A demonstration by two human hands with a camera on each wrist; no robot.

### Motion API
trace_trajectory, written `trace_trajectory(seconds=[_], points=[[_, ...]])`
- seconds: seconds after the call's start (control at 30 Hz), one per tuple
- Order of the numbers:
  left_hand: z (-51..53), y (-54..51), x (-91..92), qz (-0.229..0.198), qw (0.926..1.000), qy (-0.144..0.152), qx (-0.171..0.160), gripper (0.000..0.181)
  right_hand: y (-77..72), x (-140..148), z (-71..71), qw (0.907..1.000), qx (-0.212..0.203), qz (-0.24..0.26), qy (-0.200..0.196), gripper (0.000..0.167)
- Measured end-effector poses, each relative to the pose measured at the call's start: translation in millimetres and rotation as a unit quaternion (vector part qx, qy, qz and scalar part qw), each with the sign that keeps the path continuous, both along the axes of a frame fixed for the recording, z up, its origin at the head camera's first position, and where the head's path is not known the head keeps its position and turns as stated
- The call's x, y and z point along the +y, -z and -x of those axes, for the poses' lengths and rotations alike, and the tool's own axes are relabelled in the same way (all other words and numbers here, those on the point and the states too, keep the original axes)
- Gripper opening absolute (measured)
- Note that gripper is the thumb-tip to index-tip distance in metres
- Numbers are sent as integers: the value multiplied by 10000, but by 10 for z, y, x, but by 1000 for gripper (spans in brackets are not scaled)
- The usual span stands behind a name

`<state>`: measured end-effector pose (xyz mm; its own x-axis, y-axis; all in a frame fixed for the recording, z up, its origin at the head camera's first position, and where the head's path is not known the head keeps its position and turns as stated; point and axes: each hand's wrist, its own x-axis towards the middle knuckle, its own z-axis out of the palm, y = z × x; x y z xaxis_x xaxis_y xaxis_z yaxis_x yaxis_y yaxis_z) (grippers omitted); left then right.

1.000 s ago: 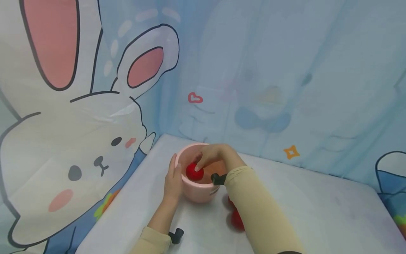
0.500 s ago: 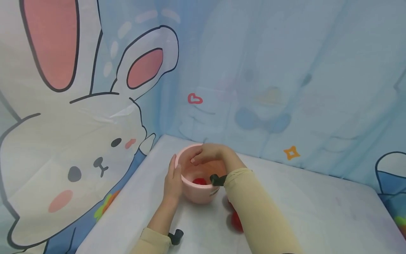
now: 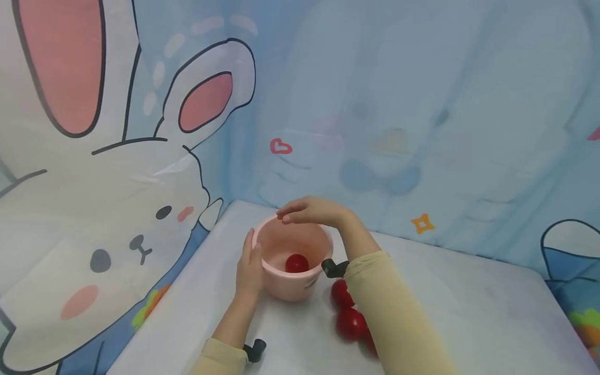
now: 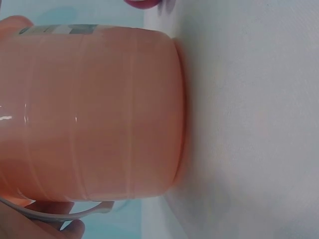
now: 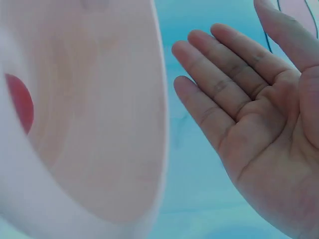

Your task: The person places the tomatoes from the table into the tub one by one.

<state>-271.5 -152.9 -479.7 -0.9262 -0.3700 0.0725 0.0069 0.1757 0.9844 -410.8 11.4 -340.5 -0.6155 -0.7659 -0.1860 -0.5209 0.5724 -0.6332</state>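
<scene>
A pink bucket (image 3: 291, 285) stands upright on the white surface, with a glossy red ball (image 3: 297, 263) lying at its bottom. Against the bucket's left side is my left hand (image 3: 249, 276). The left wrist view shows its fingers (image 4: 74, 229) bent around the pale bucket handle (image 4: 55, 217). My right hand (image 3: 316, 210) hovers over the far rim, holding nothing. In the right wrist view its palm (image 5: 269, 129) faces the camera and the fingers are extended, apart from the bucket. More red balls (image 3: 351, 324) lie right of the bucket, one partly hidden by my right sleeve.
The white table surface (image 3: 469, 312) extends to the right. A blue curtain (image 3: 445, 104) hangs behind it, and a cloth with a printed rabbit (image 3: 117, 208) stands along the left. Dark camera mounts (image 3: 334, 268) stick out from both wrists.
My right hand released the red ball inside the bucket, then rose out above the rim with its fingers straightening. The ball dropped to the bottom. My left hand stays at the bucket.
</scene>
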Motion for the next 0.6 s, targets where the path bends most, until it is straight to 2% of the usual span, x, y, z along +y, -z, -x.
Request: trace_trajectory(seconds=[0.13,0.27,0.4,0.6], points=[[-13,-3,6,-3,10000,17,35,53,-55,126,-65,9994,-76,341,-83,44],[0,12,31,-33,10000,46,35,53,-100,371,-161,9979,-148,621,53,44],[-11,24,40,20,10000,32,6,54,-86,658,-260,9961,-152,807,326,44],[-26,20,27,56,10000,18,31,54,-30,959,-364,9924,-27,976,752,53]])
